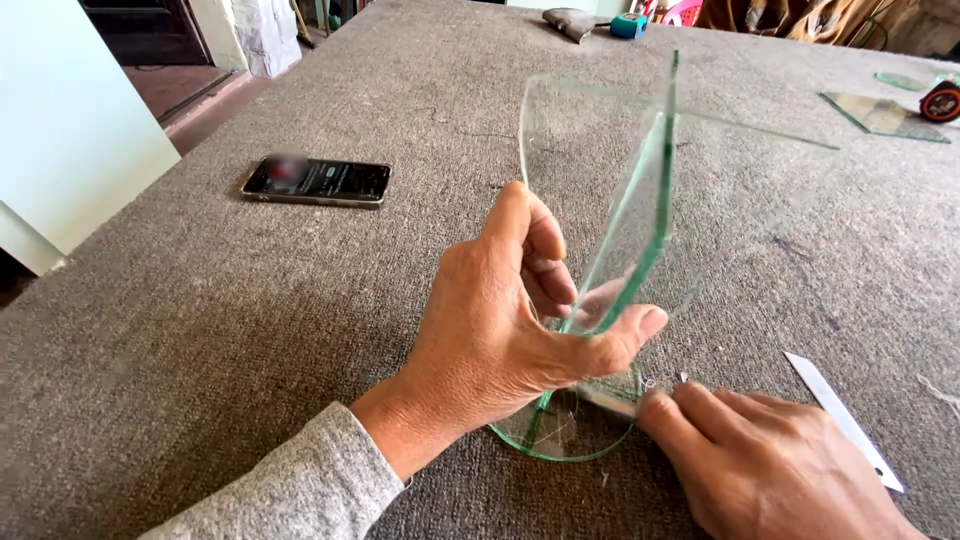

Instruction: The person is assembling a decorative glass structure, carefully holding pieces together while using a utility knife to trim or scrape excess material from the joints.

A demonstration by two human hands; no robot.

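Two bare hands work at the near edge of a grey carpeted table (200, 330), seen from above; a grey sleeve (290, 480) covers the left forearm; the left hand (490, 330) is clenched around an upright curved sheet of clear glass (610, 190), thumb pressed on the near face and fingers curled behind it; the right hand (770, 460), just right of the sheet's foot, pinches a small thin tool (612, 400) between thumb and fingertips, its tip touching the spot where the sheet meets a round glass disc (570, 430) lying flat on the table; what kind of tool it is cannot be told.

As a judgement, the upright sheet already stands on the disc and the joint at its foot is being worked; whether that joint holds by itself cannot be told, since the left hand grips the sheet.

Counted: one upright sheet; one round disc; two more flat glass pieces (885, 112) far right of the sheet; one dark phone (316, 181) well left of it; one white strip (843, 418) right of its foot; one tape measure (941, 101) beside the far glass; one teal object (629, 25) beyond the sheet.
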